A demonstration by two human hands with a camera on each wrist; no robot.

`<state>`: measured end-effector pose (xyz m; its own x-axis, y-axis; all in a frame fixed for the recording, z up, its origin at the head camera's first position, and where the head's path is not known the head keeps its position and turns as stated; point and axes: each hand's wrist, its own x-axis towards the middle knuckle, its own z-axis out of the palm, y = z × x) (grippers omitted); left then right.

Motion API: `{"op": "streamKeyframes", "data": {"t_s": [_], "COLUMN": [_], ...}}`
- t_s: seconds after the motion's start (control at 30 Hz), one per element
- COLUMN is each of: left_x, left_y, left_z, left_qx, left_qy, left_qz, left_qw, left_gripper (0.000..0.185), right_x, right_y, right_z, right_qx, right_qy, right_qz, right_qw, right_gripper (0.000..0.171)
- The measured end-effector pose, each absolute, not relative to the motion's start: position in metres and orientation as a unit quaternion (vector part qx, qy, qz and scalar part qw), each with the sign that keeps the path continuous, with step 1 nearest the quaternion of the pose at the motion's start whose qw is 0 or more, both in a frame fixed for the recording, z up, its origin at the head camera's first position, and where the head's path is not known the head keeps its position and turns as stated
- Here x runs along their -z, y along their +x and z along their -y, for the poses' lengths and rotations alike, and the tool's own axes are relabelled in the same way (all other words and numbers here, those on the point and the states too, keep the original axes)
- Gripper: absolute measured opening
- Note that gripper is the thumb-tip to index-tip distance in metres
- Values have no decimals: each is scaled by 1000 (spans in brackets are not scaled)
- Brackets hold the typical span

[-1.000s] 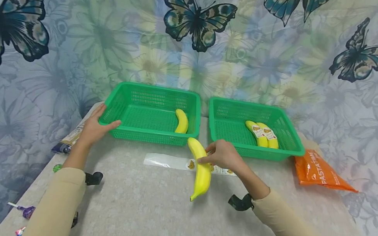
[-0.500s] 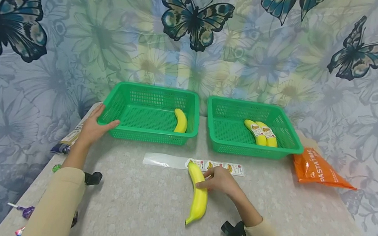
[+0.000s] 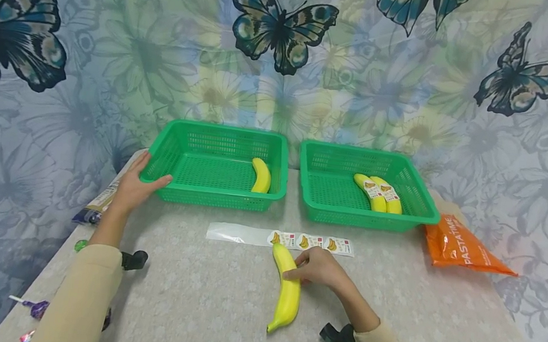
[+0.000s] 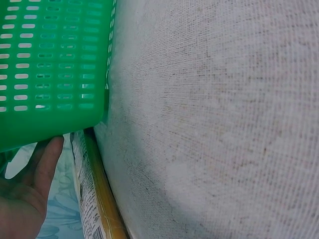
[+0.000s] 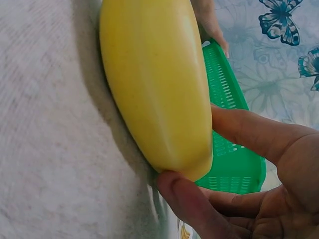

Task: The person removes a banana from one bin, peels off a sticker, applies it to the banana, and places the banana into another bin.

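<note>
A yellow banana (image 3: 285, 292) lies on the grey table, and my right hand (image 3: 316, 268) grips its upper half between thumb and fingers. In the right wrist view the banana (image 5: 154, 89) fills the frame, pinched near its end by my thumb and fingers. My left hand (image 3: 136, 184) holds the left rim of the left green basket (image 3: 185, 195), thumb along its front edge. One banana (image 3: 261, 175) lies in that basket. The left wrist view shows the basket (image 4: 50, 74) from beneath and fingertips (image 4: 47, 157) under its corner.
A second green basket (image 3: 400, 222) at the right holds two stickered bananas (image 3: 379, 194). A sticker strip (image 3: 281, 239) lies just beyond the held banana. An orange packet (image 3: 463, 248) sits at the right, a packet (image 3: 97, 204) and wrapped sweets (image 3: 35, 307) at the left edge.
My right hand has brought the banana down from in front of the baskets and toward me onto the table, uncovering the sticker strip. The left hand has stayed on the basket.
</note>
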<state>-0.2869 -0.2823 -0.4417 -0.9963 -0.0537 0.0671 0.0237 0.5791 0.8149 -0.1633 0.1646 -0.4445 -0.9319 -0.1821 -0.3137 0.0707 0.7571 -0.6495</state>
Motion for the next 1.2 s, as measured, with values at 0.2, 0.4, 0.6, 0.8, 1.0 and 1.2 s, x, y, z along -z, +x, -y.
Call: {"op": "streamKeyframes", "data": {"t_s": [0.2,0.4,0.6,0.8,1.0,1.2], "left_x": [443,444,445,444,438,439], "left_y": [-286,-284,-282,-282,-282,-264], "left_z": [283,282,282,282,282,260], "left_qx": [460,462,462,455,437,395], "left_qy": [3,5,9,-1,3,59], "left_qz": [886,886,886,889,898,900], "left_qw": [46,46,46,44,53,175], "left_gripper": [98,99,99,97,101,91], "right_x": [446,448,447,447,446,445], "right_y": [-163,-163,-163,-162,-163,-163], "right_z": [-167,-168,-168,-168,-165,-164], "right_qx": [353,352,351,339,340,337], "right_qy": [-32,-37,-35,-23,-25,-19], "right_qz": [-917,-917,-918,-921,-920,-922], "right_qw": [183,181,183,189,193,190], "right_gripper": [31,29,31,33,36,34]}}
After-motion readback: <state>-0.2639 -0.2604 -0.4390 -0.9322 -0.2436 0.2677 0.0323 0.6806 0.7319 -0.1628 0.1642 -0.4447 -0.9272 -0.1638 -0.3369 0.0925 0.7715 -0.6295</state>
